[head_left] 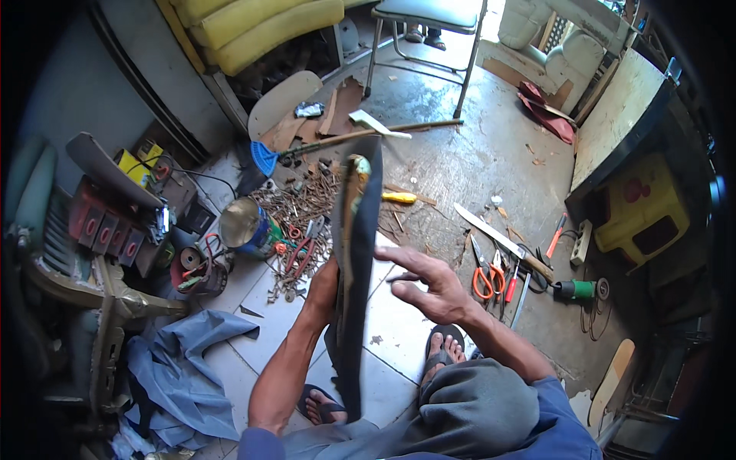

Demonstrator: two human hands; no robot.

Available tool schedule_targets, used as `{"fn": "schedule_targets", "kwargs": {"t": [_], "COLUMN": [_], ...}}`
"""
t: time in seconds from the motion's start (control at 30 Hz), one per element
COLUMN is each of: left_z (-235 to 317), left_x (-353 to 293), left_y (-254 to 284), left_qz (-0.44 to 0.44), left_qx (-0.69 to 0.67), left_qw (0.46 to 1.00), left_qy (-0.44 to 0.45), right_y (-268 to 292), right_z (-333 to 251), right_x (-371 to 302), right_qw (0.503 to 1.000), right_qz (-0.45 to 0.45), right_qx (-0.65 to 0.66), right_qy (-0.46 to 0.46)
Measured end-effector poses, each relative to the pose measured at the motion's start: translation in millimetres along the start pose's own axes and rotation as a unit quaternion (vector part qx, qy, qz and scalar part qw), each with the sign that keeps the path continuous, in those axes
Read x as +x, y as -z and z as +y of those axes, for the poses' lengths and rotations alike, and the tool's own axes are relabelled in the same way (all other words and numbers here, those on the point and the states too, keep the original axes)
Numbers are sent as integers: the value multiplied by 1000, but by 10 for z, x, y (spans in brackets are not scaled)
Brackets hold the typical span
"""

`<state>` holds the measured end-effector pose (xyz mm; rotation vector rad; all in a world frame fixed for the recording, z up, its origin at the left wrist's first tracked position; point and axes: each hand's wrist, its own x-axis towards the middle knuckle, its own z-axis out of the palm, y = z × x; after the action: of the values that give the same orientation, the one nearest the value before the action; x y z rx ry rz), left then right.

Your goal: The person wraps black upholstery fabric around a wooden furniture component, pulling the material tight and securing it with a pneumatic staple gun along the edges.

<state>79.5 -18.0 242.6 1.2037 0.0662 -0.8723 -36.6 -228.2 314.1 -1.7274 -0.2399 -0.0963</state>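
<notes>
A dark, black-covered panel [359,268] stands on edge in front of me, seen nearly edge-on, with a worn tan and yellowish patch near its top. My left hand [323,290] grips it from the left side; the panel hides most of the fingers. On the other side, my right hand [431,287] has its fingers apart and holds nothing. Its index fingertip is at the panel's dark face; whether it touches I cannot tell. Right of that hand lie orange-handled scissors [483,282], a long knife [491,230] and a red-handled screwdriver [511,290].
Loose nails and screws [310,201] cover the floor at left, beside pliers [305,249] and a tin can [249,224]. A green angle grinder [579,290] lies at right. Grey cloth [184,376] is heaped lower left. A blue-headed broom [264,159] and a chair [425,15] are farther back.
</notes>
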Motion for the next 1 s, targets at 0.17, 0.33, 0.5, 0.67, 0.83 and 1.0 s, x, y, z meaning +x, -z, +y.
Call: {"fn": "schedule_targets", "kwargs": {"t": [0.17, 0.33, 0.5, 0.67, 0.83, 1.0], "left_z": [485, 1032, 1344, 1517, 2015, 1936], "left_x": [-5, -657, -976, -1056, -842, -774], "left_y": [-159, -488, -178, 282, 77, -180], "left_qz": [-527, -590, -467, -177, -261, -145], "left_qx": [-190, -158, 52, 203, 225, 537], "left_qw": [809, 763, 875, 961, 925, 808], "left_qy": [181, 213, 114, -65, -159, -194], "right_y": [284, 468, 440, 154, 131, 142], "right_z": [-389, -1074, -1688, -1172, -800, -876], "right_x": [881, 1293, 1314, 1092, 1053, 1177], "right_qw": [949, 978, 993, 973, 949, 949], "right_qz": [211, 165, -78, -197, -286, -203], "right_qx": [-190, -8, 91, 52, -76, -221], "right_qy": [136, 129, 17, -110, -109, -100]}}
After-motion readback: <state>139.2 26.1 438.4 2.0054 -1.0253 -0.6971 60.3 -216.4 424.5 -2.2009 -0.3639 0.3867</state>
